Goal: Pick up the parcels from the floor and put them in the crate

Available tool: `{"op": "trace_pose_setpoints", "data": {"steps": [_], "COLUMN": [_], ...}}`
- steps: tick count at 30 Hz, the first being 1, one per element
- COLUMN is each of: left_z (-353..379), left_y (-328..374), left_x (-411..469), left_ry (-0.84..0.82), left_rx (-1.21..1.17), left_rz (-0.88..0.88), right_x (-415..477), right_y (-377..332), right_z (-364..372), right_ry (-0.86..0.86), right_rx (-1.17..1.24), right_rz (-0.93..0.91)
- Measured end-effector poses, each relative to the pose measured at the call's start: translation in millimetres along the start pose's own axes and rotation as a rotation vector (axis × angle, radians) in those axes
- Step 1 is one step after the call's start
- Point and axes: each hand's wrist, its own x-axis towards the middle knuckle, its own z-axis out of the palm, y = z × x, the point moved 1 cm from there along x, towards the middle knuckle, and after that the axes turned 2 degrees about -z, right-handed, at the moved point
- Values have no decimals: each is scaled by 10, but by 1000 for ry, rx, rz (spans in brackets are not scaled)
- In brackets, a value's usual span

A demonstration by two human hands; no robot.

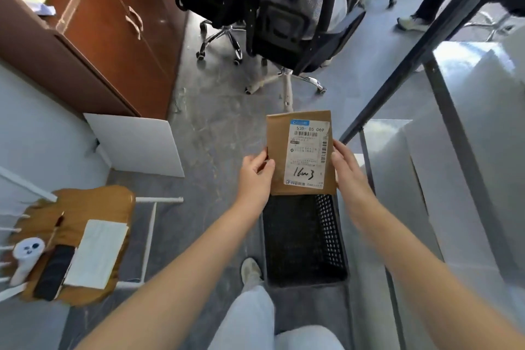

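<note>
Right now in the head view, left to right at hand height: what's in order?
White board leaning on the wall → left hand → brown parcel → right hand. The black crate sits below the parcel.

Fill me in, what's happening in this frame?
A person holds a brown paper parcel with a white shipping label in both hands, the left hand on its left edge and the right hand on its right edge. It hangs above the far end of a black mesh crate on the floor, which looks empty. The parcel is not yet in the crate.
</note>
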Motion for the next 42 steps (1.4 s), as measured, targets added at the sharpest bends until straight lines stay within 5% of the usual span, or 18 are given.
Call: {"op": "trace_pose_setpoints", "data": {"steps": [9,21,32,38,42], "left_z": [617,1529,1949,1895,2010], "left_y": [-945,-3766,-5368,-5569,-5632], "left_x": [706,1455,2516,3046,3013], "left_ry": [-49,16,21,122,31], "left_rx": [31,-5,408,637,934], "left_rz": [-233,-404,-260,-288,-247], "right_x": [894,2150,3340,3791,3900], "right_y": [997,3827,5688,5977,6085], "right_z": [-82,51,662,983,1077], "right_ry": [-53,-162,-240,-362,-366], "right_rx": [-68,-56,-56,-218,-278], "right_rz": [197,407,294,231,295]}}
